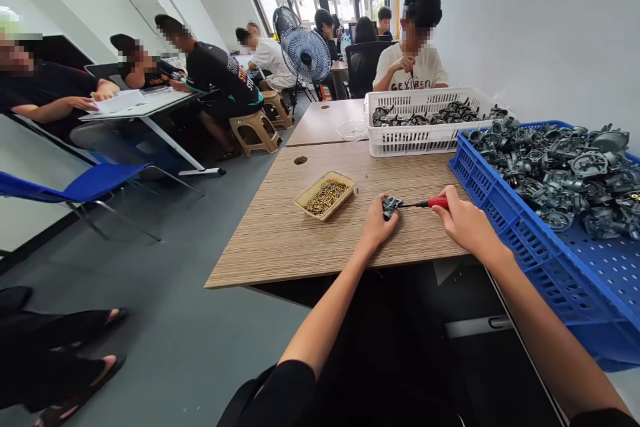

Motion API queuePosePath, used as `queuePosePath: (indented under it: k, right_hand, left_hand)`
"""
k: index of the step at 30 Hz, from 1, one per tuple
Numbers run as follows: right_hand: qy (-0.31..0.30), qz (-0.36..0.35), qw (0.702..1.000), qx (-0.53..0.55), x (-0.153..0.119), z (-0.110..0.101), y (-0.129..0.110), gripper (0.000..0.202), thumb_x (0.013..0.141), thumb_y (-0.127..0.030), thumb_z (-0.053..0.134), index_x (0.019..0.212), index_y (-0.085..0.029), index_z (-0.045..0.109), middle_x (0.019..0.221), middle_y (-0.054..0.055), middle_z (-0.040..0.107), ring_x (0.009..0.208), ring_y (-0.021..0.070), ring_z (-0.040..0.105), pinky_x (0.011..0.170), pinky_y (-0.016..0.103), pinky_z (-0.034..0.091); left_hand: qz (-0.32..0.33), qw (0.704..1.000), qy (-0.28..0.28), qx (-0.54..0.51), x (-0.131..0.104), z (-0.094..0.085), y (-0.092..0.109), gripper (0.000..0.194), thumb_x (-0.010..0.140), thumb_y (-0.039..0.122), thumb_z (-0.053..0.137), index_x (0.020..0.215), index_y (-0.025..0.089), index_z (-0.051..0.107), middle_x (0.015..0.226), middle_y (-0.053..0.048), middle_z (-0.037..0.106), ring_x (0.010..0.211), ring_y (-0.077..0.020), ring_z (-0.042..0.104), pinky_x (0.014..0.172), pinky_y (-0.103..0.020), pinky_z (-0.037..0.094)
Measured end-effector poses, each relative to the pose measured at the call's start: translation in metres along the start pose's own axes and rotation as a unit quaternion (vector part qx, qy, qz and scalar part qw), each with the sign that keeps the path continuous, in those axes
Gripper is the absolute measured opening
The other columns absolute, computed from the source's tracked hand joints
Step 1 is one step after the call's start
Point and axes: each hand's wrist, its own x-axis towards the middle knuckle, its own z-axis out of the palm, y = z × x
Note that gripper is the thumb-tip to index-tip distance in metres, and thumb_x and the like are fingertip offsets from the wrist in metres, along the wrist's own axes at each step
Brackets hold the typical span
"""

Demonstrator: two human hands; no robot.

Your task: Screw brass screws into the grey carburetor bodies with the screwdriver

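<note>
My left hand (379, 223) is closed around a small grey metal carburetor (391, 207), pressing it to the wooden table. In my right hand (457, 217) is a screwdriver (438, 202) with a red and black handle. Its shaft points left and its tip meets the right side of the carburetor; the exact contact point is too small to make out. Left of my hands stands a cream tray (300, 203) holding many small brass-coloured screws (327, 197). A couple of tiny loose parts lie on the tabletop near that tray.
A blue crate (505, 203) heaped with carburetors (565, 163) borders my right arm. Behind it, a white basket (415, 143) holds more dark metal parts. A person (413, 47) sits across the table (270, 240). Fans (306, 55) and other seated people are farther back.
</note>
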Motion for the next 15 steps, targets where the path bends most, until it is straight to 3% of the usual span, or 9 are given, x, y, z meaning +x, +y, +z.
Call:
queuePosePath:
  k: [4, 11, 15]
  right_hand:
    - [-0.003, 0.042, 0.997, -0.068, -0.001, -0.002, -0.003, 0.039, 0.105, -0.054, 0.034, 0.116, -0.021, 0.049, 0.089, 0.014, 0.074, 0.081, 0.0324, 0.072, 0.066, 0.033, 0.042]
    - [-0.015, -0.066, 0.994, 0.080, -0.003, -0.003, 0.008, 0.024, 0.103, -0.038, 0.042, 0.123, -0.024, 0.042, 0.118, 0.012, 0.071, 0.102, 0.0287, 0.070, 0.074, 0.032, 0.046]
    - [-0.002, -0.005, 1.000, 0.001, -0.002, -0.002, 0.001, 0.023, 0.104, -0.042, 0.039, 0.116, -0.023, 0.046, 0.106, 0.013, 0.073, 0.092, 0.0306, 0.072, 0.068, 0.032, 0.042]
  left_hand:
    - [-0.002, 1.000, 0.002, 0.002, 0.000, 0.001, 0.000, 0.047, 0.085, 0.023, 0.064, 0.129, 0.021, 0.049, 0.120, -0.011, 0.066, 0.114, -0.0261, 0.064, 0.105, -0.044, 0.050]
    - [0.002, 1.000, -0.001, 0.004, -0.001, -0.001, 0.001, 0.045, 0.087, 0.023, 0.062, 0.130, 0.021, 0.049, 0.119, -0.010, 0.066, 0.114, -0.0257, 0.064, 0.104, -0.043, 0.050]
    - [0.003, 1.000, 0.000, 0.005, -0.001, -0.001, 0.001, 0.045, 0.087, 0.023, 0.062, 0.130, 0.020, 0.048, 0.117, -0.010, 0.067, 0.110, -0.0256, 0.064, 0.102, -0.043, 0.050]
